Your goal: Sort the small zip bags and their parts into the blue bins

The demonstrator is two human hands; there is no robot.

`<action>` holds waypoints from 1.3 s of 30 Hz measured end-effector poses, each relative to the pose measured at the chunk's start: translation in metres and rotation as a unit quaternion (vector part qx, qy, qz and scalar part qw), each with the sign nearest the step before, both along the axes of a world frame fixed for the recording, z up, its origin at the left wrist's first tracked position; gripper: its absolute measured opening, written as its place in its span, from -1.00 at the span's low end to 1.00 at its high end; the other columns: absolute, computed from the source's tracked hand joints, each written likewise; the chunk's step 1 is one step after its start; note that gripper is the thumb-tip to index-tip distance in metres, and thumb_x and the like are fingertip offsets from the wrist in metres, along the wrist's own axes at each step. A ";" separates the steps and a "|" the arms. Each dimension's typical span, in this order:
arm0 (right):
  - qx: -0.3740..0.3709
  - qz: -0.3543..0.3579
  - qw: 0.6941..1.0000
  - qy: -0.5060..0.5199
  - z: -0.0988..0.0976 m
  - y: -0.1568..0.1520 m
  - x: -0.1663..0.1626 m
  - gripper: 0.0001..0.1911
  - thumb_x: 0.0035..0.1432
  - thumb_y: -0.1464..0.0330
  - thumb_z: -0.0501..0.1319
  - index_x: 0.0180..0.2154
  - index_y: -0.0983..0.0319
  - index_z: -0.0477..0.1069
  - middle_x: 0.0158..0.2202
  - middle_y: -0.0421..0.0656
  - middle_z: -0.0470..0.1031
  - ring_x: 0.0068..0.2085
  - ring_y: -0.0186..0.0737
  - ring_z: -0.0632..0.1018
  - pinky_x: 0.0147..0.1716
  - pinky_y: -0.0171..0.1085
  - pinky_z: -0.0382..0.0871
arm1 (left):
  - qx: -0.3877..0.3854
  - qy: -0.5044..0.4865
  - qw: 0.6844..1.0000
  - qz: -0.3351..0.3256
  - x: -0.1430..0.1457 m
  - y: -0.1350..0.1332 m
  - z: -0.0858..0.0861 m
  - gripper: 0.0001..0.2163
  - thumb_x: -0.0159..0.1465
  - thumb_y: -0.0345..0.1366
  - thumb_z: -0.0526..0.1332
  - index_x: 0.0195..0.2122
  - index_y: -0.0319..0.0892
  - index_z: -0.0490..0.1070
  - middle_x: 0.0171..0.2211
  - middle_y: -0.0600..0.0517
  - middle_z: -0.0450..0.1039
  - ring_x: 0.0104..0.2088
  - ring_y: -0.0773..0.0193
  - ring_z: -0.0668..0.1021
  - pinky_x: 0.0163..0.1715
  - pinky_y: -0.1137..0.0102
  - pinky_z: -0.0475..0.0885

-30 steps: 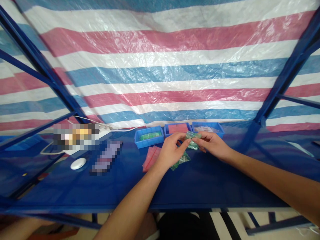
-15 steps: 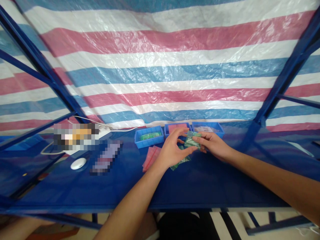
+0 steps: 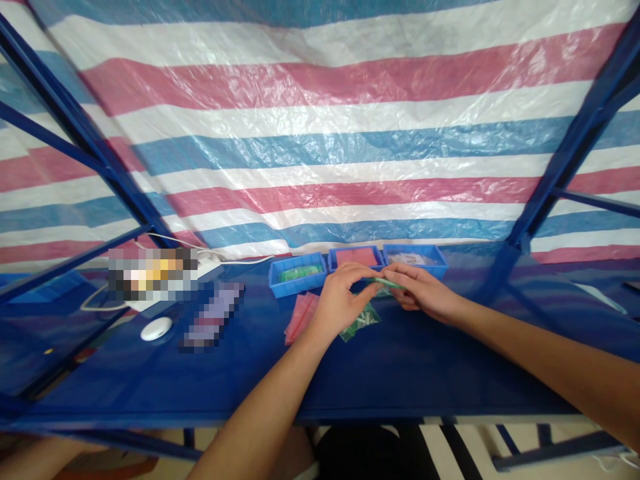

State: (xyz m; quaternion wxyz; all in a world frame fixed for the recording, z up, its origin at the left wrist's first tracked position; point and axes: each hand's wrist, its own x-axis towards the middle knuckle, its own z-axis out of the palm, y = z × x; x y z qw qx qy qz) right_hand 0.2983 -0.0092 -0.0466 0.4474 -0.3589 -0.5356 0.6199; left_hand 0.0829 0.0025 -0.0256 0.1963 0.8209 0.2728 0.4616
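Note:
A small green plastic bag is held between my two hands above the table, tilted so that mostly its edge shows. My left hand pinches its left side between thumb and fingers. On the other side, my right hand grips it with the thumb on top. Below and partly behind my left hand lies another green bag with small pieces in it. Pink bags lie flat to the left of that hand, partly covered by the wrist.
Three blue bins stand behind my hands: one with green bags, one with pink bags, one with clear bags. A white round object and a blurred-out item lie left. Another person's arm shows lower left.
The green bag has tipped from facing me to nearly edge-on. My left fingers have closed onto its left side; earlier they were spread beside it.

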 end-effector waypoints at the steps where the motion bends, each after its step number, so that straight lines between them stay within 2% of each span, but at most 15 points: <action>1: 0.010 -0.009 1.000 -0.010 0.000 0.001 0.001 -0.59 0.24 -0.03 0.33 -0.19 0.16 0.40 -0.59 -0.39 0.11 -0.61 -0.45 0.04 -0.63 -0.37 -0.16 | -0.006 0.001 1.000 0.012 0.000 0.000 -0.001 -0.84 0.33 -0.26 0.35 -0.08 -0.10 0.63 -0.10 -0.06 0.65 -0.04 0.11 0.63 0.05 0.22 0.51; 4: 0.056 -0.037 0.997 -0.033 -0.002 0.003 0.003 -0.46 0.33 -0.13 0.15 -0.42 0.19 0.35 -0.65 -0.35 0.05 -0.64 -0.44 0.01 -0.64 -0.31 -0.18 | -0.035 0.006 0.998 0.056 0.001 0.000 -0.005 -0.83 0.33 -0.19 0.35 -0.13 -0.14 0.61 -0.13 -0.04 0.65 -0.16 0.16 0.64 -0.12 0.32 0.53; 6: 0.085 -0.042 0.994 -0.046 -0.003 0.003 0.004 -0.40 0.33 -0.14 0.14 -0.52 0.20 0.29 -0.66 -0.33 0.06 -0.64 -0.42 0.06 -0.63 -0.30 -0.14 | -0.054 0.011 0.996 0.070 0.000 0.000 -0.006 -0.81 0.34 -0.16 0.34 -0.15 -0.16 0.60 -0.17 -0.02 0.65 -0.22 0.19 0.63 -0.22 0.37 0.51; 10: 0.116 -0.038 0.988 -0.097 -0.004 0.004 0.006 -0.55 0.15 -0.05 0.40 -0.34 0.20 0.44 -0.62 -0.36 0.15 -0.60 -0.43 0.11 -0.60 -0.33 -0.10 | -0.077 0.038 0.996 0.036 0.001 0.001 -0.007 -0.80 0.38 -0.16 0.29 -0.14 -0.17 0.58 -0.22 0.00 0.64 -0.25 0.22 0.63 -0.25 0.40 0.49; 13: 0.107 -0.051 0.987 -0.107 -0.006 0.005 0.005 -0.52 0.12 -0.05 0.42 -0.39 0.21 0.40 -0.64 -0.36 0.17 -0.61 -0.43 0.12 -0.60 -0.32 -0.10 | -0.076 0.039 0.996 0.027 0.003 -0.001 -0.008 -0.78 0.37 -0.18 0.30 -0.03 -0.16 0.54 -0.16 -0.02 0.63 -0.18 0.20 0.63 -0.22 0.38 0.50; 17: 0.044 -0.048 0.997 -0.029 -0.004 0.005 0.004 -0.56 0.18 0.00 0.40 -0.39 0.19 0.34 -0.66 -0.42 0.03 -0.63 -0.47 0.00 -0.62 -0.34 -0.19 | -0.030 0.031 0.999 0.019 0.005 -0.005 -0.007 -0.39 0.20 -0.25 0.46 0.27 -0.08 0.36 0.18 -0.14 0.45 0.06 0.07 0.57 -0.07 0.26 0.55; 18: 0.023 -0.038 0.999 -0.008 -0.003 0.004 0.004 -0.58 0.18 0.03 0.41 -0.37 0.18 0.34 -0.66 -0.43 -0.01 -0.63 -0.48 -0.03 -0.62 -0.34 -0.22 | -0.014 0.036 0.999 0.010 0.004 -0.006 -0.007 -0.35 0.19 -0.29 0.47 0.29 -0.05 0.33 0.23 -0.15 0.39 0.13 0.04 0.53 0.01 0.22 0.54; 20: -0.019 -0.011 1.000 0.019 -0.001 0.003 0.003 -0.59 0.17 0.06 0.42 -0.35 0.18 0.32 -0.65 -0.45 -0.03 -0.64 -0.49 -0.06 -0.63 -0.35 -0.26 | 0.019 0.045 0.999 -0.006 0.003 -0.006 -0.006 -0.43 0.23 -0.42 0.40 0.26 -0.02 0.38 0.26 -0.13 0.35 0.22 0.03 0.47 0.17 0.15 0.47; 22: -0.052 0.010 0.998 0.029 0.001 0.002 0.003 -0.60 0.14 0.09 0.45 -0.34 0.18 0.32 -0.64 -0.45 -0.02 -0.64 -0.51 -0.04 -0.63 -0.37 -0.25 | 0.048 0.049 0.998 -0.005 0.000 -0.004 -0.005 -0.58 0.27 -0.51 0.30 0.14 -0.03 0.50 0.22 -0.12 0.39 0.24 0.05 0.46 0.25 0.11 0.40; 24: -0.071 0.019 0.997 0.034 0.003 0.001 0.002 -0.60 0.11 0.12 0.47 -0.30 0.18 0.33 -0.63 -0.45 0.01 -0.64 -0.51 -0.01 -0.63 -0.38 -0.23 | 0.067 0.050 0.996 0.005 -0.002 -0.002 -0.003 -0.67 0.31 -0.51 0.26 0.04 -0.04 0.56 0.18 -0.11 0.42 0.22 0.06 0.47 0.26 0.10 0.39; 28: -0.057 0.016 0.998 0.036 0.003 0.002 0.002 -0.62 0.12 0.12 0.46 -0.23 0.17 0.38 -0.59 -0.41 0.12 -0.62 -0.48 0.03 -0.63 -0.38 -0.20 | 0.079 0.043 0.996 0.013 -0.003 -0.002 0.000 -0.82 0.37 -0.35 0.29 -0.03 -0.07 0.58 0.10 -0.11 0.52 0.15 0.06 0.52 0.22 0.11 0.41; 30: -0.024 -0.006 0.999 0.031 0.001 0.003 0.002 -0.61 0.19 0.04 0.40 -0.33 0.19 0.37 -0.60 -0.38 0.12 -0.62 -0.47 0.03 -0.64 -0.36 -0.19 | 0.064 0.034 0.997 0.025 -0.002 -0.003 0.001 -0.85 0.39 -0.28 0.29 -0.05 -0.11 0.57 0.00 -0.10 0.58 0.03 0.09 0.58 0.12 0.17 0.47; 34: 0.040 -0.030 0.999 -0.008 -0.001 0.005 0.003 -0.36 0.30 -0.17 0.15 -0.57 0.18 0.19 -0.67 -0.31 0.08 -0.64 -0.42 0.05 -0.65 -0.31 -0.15 | -0.003 0.023 0.997 0.080 0.000 -0.003 -0.003 -0.80 0.39 -0.16 0.28 -0.07 -0.13 0.54 -0.17 -0.05 0.60 -0.23 0.18 0.59 -0.22 0.34 0.52; 36: 0.055 -0.026 0.998 -0.026 -0.002 0.004 0.003 -0.39 0.27 -0.16 0.21 -0.53 0.18 0.24 -0.66 -0.33 0.09 -0.63 -0.42 0.04 -0.63 -0.31 -0.14 | -0.038 -0.001 0.995 0.089 0.000 -0.001 -0.007 -0.73 0.36 -0.13 0.31 0.01 -0.13 0.51 -0.19 -0.02 0.59 -0.29 0.23 0.58 -0.30 0.39 0.49; 39: 0.069 -0.019 0.996 -0.047 -0.004 0.002 0.003 -0.51 0.16 -0.06 0.38 -0.42 0.19 0.32 -0.62 -0.38 0.06 -0.60 -0.44 0.03 -0.60 -0.33 -0.14 | -0.084 -0.037 0.994 0.059 0.001 0.002 -0.009 -0.63 0.34 -0.15 0.33 0.14 -0.12 0.43 -0.24 0.02 0.59 -0.31 0.27 0.59 -0.29 0.43 0.48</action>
